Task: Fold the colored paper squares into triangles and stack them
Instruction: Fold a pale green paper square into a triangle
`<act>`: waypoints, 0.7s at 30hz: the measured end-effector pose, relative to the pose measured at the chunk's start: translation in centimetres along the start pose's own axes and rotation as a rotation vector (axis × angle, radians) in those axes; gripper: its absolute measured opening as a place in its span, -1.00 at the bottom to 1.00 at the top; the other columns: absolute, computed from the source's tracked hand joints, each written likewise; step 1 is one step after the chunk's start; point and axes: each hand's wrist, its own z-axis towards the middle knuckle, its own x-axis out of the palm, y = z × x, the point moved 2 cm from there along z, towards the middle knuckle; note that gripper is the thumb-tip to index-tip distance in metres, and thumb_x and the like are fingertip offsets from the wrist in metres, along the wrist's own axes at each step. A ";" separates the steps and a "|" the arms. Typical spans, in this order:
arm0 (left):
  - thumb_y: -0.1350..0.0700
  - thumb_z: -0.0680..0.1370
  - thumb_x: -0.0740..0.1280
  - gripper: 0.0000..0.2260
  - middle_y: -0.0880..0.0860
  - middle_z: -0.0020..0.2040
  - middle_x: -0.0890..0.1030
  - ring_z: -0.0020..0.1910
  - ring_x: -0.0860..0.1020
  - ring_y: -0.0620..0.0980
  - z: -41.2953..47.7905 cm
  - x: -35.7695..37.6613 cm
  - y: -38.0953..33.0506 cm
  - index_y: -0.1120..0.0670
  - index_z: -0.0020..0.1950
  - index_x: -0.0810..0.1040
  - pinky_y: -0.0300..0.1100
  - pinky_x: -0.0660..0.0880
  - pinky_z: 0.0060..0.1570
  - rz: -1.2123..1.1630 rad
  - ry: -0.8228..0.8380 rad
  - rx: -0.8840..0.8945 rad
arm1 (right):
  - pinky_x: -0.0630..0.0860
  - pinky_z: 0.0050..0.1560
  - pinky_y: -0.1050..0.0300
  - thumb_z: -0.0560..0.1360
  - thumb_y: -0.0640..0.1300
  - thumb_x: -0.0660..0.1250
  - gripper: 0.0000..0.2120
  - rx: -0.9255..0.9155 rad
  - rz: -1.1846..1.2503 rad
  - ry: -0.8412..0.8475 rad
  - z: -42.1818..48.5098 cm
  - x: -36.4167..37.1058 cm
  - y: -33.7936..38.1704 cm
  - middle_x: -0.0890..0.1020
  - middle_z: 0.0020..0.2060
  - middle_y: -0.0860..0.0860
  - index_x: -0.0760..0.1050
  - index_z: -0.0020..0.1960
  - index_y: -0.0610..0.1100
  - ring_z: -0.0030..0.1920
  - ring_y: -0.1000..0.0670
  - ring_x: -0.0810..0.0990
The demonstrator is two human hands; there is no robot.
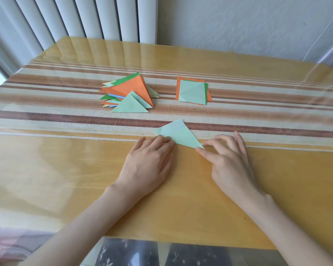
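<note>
A light green paper (181,134) lies folded into a triangle on the table in front of me. My left hand (150,162) presses flat on its left corner. With thumb and forefinger, my right hand (227,156) pinches its lower right tip. Further back on the left sits a loose pile of folded triangles (130,93), orange, green and light green, with one light green triangle in front. At the back right lies a small stack of unfolded squares (192,91), light green on top of orange and green.
The table (65,169) is yellow wood under a glossy clear cover, with a striped cloth runner (46,104) across its middle. White vertical blinds (75,18) and a white wall stand behind. The near table edge shows at the bottom.
</note>
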 end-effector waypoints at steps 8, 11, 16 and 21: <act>-0.01 0.58 0.09 -0.62 0.01 0.17 0.58 0.19 0.54 0.04 -0.1 0.3 -0.2 0.10 0.26 0.55 -0.11 0.29 0.18 0.032 -0.025 0.003 | 0.25 0.29 -0.09 0.34 -0.31 0.07 -0.56 0.069 0.045 -0.022 2.0 -0.3 1.5 0.64 -0.02 -0.07 0.65 0.04 -0.21 0.01 -0.16 0.51; -0.04 0.59 0.09 -0.62 0.00 0.16 0.58 0.19 0.53 0.03 -0.2 0.2 -0.3 0.09 0.25 0.55 -0.08 0.38 0.16 0.026 -0.016 0.005 | 0.30 0.20 0.03 0.36 -0.27 -0.02 -0.46 -0.048 0.096 0.076 2.7 1.0 2.3 0.61 0.04 -0.10 0.60 0.17 -0.20 0.03 -0.14 0.52; -0.07 0.59 0.07 -0.59 0.00 0.17 0.59 0.21 0.53 0.03 -0.3 -0.1 -0.2 0.07 0.26 0.57 0.00 0.43 0.20 0.047 -0.027 -0.021 | 0.26 0.28 -0.06 0.36 -0.33 0.03 -0.48 0.001 0.085 0.108 2.5 1.7 2.2 0.61 0.02 -0.07 0.61 0.16 -0.16 0.02 -0.13 0.58; -0.07 0.57 0.07 -0.60 0.04 0.15 0.59 0.21 0.53 0.11 -0.7 -0.9 1.7 0.02 0.22 0.60 0.15 0.37 0.24 0.163 -0.021 -0.066 | 0.38 0.28 -0.18 0.31 -0.40 0.17 -0.50 0.012 0.095 0.124 2.3 1.7 2.4 0.61 0.02 -0.07 0.61 0.17 -0.17 0.02 -0.14 0.58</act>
